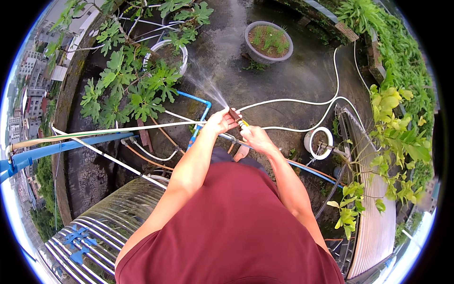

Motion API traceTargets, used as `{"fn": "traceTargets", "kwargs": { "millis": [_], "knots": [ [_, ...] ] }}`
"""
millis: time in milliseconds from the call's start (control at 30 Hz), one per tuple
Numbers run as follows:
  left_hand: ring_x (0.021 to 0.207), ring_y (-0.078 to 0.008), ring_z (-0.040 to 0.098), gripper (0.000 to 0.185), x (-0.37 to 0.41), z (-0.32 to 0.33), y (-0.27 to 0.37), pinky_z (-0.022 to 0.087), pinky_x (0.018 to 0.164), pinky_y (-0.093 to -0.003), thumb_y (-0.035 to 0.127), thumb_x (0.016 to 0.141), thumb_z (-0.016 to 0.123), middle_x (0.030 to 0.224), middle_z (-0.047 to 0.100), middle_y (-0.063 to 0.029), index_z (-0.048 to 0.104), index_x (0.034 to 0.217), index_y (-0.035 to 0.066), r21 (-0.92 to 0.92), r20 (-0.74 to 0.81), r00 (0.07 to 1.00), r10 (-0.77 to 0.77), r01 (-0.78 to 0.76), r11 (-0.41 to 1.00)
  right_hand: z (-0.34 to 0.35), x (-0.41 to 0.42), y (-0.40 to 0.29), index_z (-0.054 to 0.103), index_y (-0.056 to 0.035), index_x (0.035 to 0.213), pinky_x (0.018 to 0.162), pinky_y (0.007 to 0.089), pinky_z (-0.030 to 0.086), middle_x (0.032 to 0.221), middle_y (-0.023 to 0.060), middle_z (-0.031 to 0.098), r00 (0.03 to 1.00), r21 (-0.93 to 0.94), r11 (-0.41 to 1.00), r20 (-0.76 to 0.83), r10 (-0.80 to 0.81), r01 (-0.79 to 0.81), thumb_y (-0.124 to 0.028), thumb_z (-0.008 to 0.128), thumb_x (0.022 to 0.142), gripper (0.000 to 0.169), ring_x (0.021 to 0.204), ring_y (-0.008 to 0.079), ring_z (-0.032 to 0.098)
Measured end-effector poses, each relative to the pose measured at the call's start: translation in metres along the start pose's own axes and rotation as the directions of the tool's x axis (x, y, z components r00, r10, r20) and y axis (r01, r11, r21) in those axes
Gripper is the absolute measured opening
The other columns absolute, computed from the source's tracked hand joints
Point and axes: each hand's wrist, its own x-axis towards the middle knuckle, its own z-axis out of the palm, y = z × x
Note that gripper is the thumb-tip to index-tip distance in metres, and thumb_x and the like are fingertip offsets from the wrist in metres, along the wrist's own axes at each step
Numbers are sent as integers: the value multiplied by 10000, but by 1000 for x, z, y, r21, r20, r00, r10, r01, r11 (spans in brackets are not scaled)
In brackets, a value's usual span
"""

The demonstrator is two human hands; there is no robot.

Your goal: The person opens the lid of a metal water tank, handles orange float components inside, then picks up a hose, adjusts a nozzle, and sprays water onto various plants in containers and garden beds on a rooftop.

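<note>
A brown hose spray nozzle (234,114) lies between my hands, and a fan of water (212,88) leaves its tip towards the upper left. My right hand (258,137) is closed around the hose end at the nozzle's metal fitting (243,124). At the nozzle's front, my left hand (220,121) is partly open, palm up, its fingers beside or touching the nozzle body. The spray heads towards a white round pot (184,58) under a leafy fig plant (117,74). Farther ahead stands a grey round planter (251,48) with thin green shoots in soil.
White hose (283,100) loops over the wet dark floor on the right. Blue pipe (204,113) and other pipes cross near my feet. A white bucket (308,140) and corrugated panel (376,213) stand right; a low wall (62,142) edges the rooftop left.
</note>
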Motion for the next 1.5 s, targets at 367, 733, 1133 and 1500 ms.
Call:
{"fn": "traceTargets", "kwargs": {
  "millis": [367, 733, 1133, 1500],
  "knots": [
    [1134, -391, 628, 298, 6, -13, 3, 489, 1012, -546, 298, 1032, 515, 1161, 646, -242, 571, 1053, 7, -225, -33, 990, 138, -142, 964, 18, 13, -24, 584, 45, 823, 607, 387, 452, 671, 119, 594, 996, -188, 979, -32, -87, 79, -287, 583, 915, 345, 646, 187, 576],
    [968, -361, 683, 243, -16, -33, 14, 557, 916, -507, 244, 990, 605, 978, 677, -185, 593, 981, 1, -247, -204, 932, 300, -346, 905, 37, 23, -35, 603, 3, 841, 615, 363, 447, 673, 53, 578, 995, -141, 987, 71, -71, 80, -289, 592, 938, 307, 643, 159, 552],
    [792, -317, 720, 298, -80, -136, 46, 602, 711, -455, 264, 911, 716, 880, 706, -172, 618, 1005, -1, -254, -524, 757, 390, -576, 777, 110, 62, -101, 645, 46, 982, 736, 437, 500, 831, 232, 670, 904, -289, 882, 330, -274, 373, -261, 598, 907, 319, 821, 338, 682],
    [717, -299, 706, 287, -133, -192, 87, 609, 644, -442, 246, 910, 726, 826, 691, -167, 602, 955, -8, -339, -679, 648, 344, -693, 636, 192, 94, -159, 596, 17, 1059, 782, 489, 490, 917, 237, 684, 862, -369, 841, 464, -202, 396, -300, 603, 910, 351, 918, 423, 665]
  ]
}}
